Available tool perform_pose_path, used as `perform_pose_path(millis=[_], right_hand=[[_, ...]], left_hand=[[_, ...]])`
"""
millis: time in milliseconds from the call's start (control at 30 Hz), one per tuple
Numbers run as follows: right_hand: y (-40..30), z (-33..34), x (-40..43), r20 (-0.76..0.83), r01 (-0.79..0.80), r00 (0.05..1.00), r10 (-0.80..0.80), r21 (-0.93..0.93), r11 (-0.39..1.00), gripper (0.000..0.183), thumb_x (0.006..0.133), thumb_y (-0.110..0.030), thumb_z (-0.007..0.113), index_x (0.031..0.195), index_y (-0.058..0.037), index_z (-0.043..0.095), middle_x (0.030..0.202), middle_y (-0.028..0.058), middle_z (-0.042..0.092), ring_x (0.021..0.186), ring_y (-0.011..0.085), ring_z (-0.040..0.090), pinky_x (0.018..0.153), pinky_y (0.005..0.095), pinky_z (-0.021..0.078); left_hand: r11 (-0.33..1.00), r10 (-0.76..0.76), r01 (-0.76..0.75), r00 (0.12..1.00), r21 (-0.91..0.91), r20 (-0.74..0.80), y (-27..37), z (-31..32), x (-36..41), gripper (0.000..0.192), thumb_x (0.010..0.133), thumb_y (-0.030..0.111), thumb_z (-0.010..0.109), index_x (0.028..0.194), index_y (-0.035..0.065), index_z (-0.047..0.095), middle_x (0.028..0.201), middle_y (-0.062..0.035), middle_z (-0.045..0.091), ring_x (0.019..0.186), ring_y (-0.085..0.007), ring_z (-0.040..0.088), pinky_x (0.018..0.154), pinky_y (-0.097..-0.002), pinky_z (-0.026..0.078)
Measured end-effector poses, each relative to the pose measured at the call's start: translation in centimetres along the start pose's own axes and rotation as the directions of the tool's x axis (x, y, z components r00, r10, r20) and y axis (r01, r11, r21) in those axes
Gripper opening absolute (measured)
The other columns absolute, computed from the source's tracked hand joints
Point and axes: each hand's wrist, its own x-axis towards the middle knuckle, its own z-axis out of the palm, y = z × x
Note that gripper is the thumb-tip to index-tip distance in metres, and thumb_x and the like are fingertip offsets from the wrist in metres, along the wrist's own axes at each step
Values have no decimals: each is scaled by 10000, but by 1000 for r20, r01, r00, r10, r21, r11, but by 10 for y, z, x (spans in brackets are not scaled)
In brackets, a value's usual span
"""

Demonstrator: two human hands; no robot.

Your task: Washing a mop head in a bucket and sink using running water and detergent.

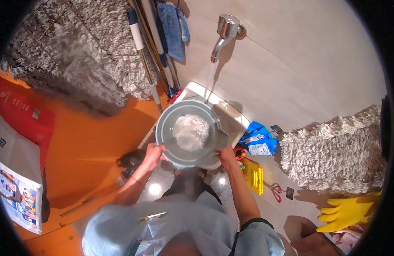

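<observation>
My left hand (154, 153) grips the left side of the rim of a round grey-green plastic bucket (165, 140). On the other side, my right hand (226, 156) holds the same bucket near its spout-like edge. A whitish, crumpled or foamy mass (191, 132) lies inside; whether it is foam or something in water cannot be told. Behind and under the bucket is a white ceramic sink (238, 116). A chrome wall tap (219, 48) is above it, and a thin stream of water seems to fall from its mouth behind the bucket's far rim.
Large string mop heads (97, 48) and poles (142, 60) stand at upper left beside a blue cloth (173, 32). To the right are a blue packet (257, 139), a yellow plastic holder (254, 176), red-handled scissors (276, 192), another mop head (334, 153) and a yellow rubber glove (347, 211).
</observation>
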Motion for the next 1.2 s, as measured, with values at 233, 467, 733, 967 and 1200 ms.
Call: perform_pose_path(millis=[233, 467, 733, 967, 1200], right_hand=[[95, -66, 117, -147, -30, 988, 37, 50, 998, 299, 804, 37, 564, 1100, 0, 540, 978, 112, 620, 751, 232, 622, 610, 371, 556], [97, -41, 155, -213, -196, 934, 287, 364, 910, 267, 815, 29, 552, 1082, 9, 545, 985, 112, 630, 785, 242, 641, 571, 353, 561], [107, -65, 155, -129, -123, 980, 152, 214, 969, 258, 809, 27, 542, 1064, 0, 571, 1011, 139, 635, 829, 273, 653, 561, 378, 563], [250, -118, 227, 187, 437, 897, -400, -496, 750, 248, 834, 5, 505, 1075, 11, 561, 1070, 169, 604, 852, 297, 645, 607, 454, 577], [292, -148, 187, -81, 290, 917, -390, -535, 793, 330, 844, -13, 489, 1168, 32, 535, 1091, 189, 605, 885, 328, 645, 694, 430, 571]], left_hand=[[979, -112, 118, 993, 163, -47, -57, 44, 137, 105, 750, -11, 546, 792, -99, 584, 610, -112, 545, 425, -194, 501, 407, -353, 493], [873, -152, 215, 973, 438, -176, -69, 46, 183, 51, 722, -46, 564, 760, -78, 574, 595, -120, 546, 406, -176, 482, 369, -360, 486], [910, -231, 261, 964, 321, -130, -110, 43, 188, 173, 726, 1, 586, 868, -91, 549, 609, -87, 528, 409, -177, 497, 419, -377, 540], [767, -20, 40, 999, 641, -39, -209, -16, 255, 206, 743, -4, 610, 929, -83, 570, 627, -118, 565, 420, -227, 567, 404, -395, 548], [260, 344, -151, 937, 954, 55, -151, 98, 186, 487, 735, 29, 611, 1206, -66, 529, 697, -133, 596, 629, -232, 646, 598, -413, 540]])
